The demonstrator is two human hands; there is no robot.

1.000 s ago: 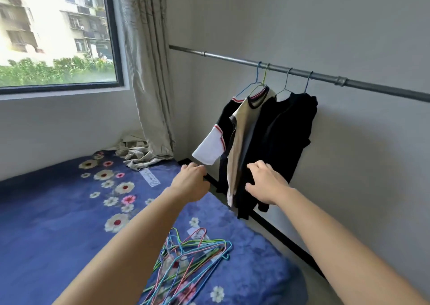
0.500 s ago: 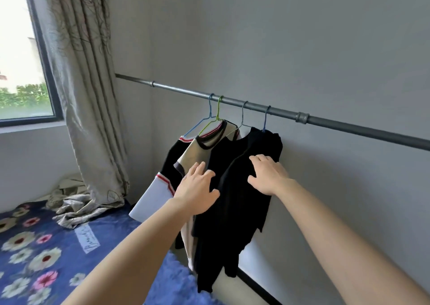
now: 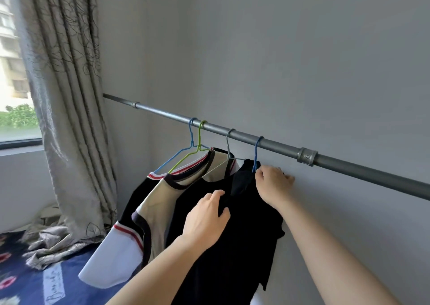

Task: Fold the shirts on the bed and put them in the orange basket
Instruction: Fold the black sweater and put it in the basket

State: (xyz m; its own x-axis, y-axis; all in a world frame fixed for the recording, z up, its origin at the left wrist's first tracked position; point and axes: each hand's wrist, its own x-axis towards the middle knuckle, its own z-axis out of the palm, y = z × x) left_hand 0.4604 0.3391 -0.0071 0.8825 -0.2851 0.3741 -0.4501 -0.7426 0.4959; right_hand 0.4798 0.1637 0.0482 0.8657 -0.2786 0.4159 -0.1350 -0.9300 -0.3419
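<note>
A grey metal rail (image 3: 232, 131) runs along the wall from the left centre of the frame down towards the right edge, with a coupling (image 3: 307, 156) right of centre. Four wire hangers hook over it: a light blue hanger (image 3: 191, 139), a green hanger (image 3: 199, 139), a grey hanger (image 3: 228, 146) and a dark blue hanger (image 3: 256, 156). The shirts hang from these in the middle of the frame, packed close and overlapping. Furthest left is a black shirt with a striped collar (image 3: 130, 211) and a white sleeve, then a beige shirt (image 3: 158, 214) trimmed in black, then the black shirts (image 3: 232, 258) nearest the right. The left hand (image 3: 207, 218) reaches up from the bottom centre and pinches a fold of black cloth between thumb and fingers just below the necklines; which of the two black shirts that fold belongs to cannot be told. The right hand (image 3: 273, 186) is higher, right of centre, its fingers curled over the shoulder of the rightmost black shirt (image 3: 244, 179) just beside the stem of the dark blue hanger. A patterned grey curtain (image 3: 65, 95) hangs in the upper left beside a window (image 3: 14, 72), its hem bunched on the blue floral bed (image 3: 21, 283) in the lower left corner.
</note>
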